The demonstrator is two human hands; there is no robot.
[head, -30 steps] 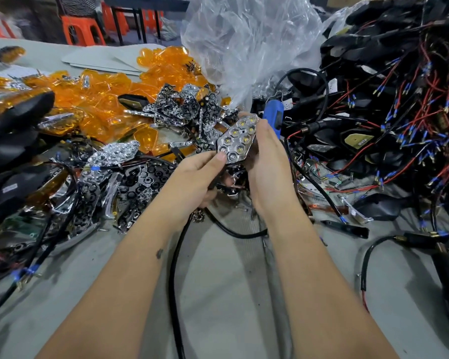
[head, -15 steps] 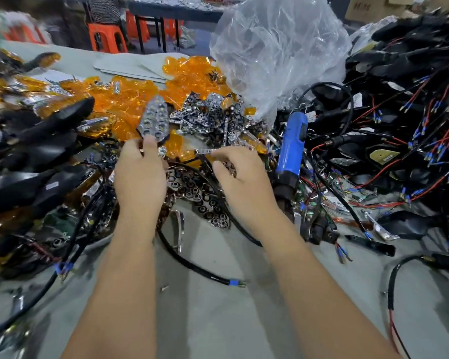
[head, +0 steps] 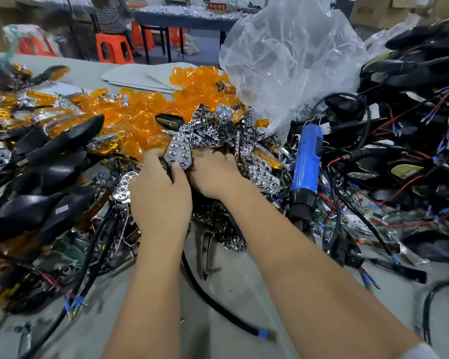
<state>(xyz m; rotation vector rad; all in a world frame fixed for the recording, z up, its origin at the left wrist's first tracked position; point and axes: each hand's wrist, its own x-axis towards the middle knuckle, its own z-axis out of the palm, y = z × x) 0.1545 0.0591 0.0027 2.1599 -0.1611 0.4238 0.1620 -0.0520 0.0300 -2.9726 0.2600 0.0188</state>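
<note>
A chrome reflector plate [head: 179, 152] with several round cups stands upright between my two hands, in front of a heap of the same chrome reflectors [head: 226, 130]. My left hand [head: 158, 195] holds its lower left edge, thumb pressed on the plate's bottom. My right hand [head: 215, 174] is close against its right side, fingers curled down into the heap; what they hold is hidden.
Orange lenses [head: 145, 112] are piled behind the reflectors. Black housings [head: 49, 161] lie at the left. A blue electric screwdriver [head: 306, 164] stands to the right, beside tangled wired housings [head: 412, 141]. A clear plastic bag [head: 290, 55] rises behind. A black cable [head: 218, 307] crosses the grey table [head: 231, 281].
My left hand has moved right with the chrome reflector plate, from over the orange lenses back to the reflector heap. My right hand has shifted up against the plate.
</note>
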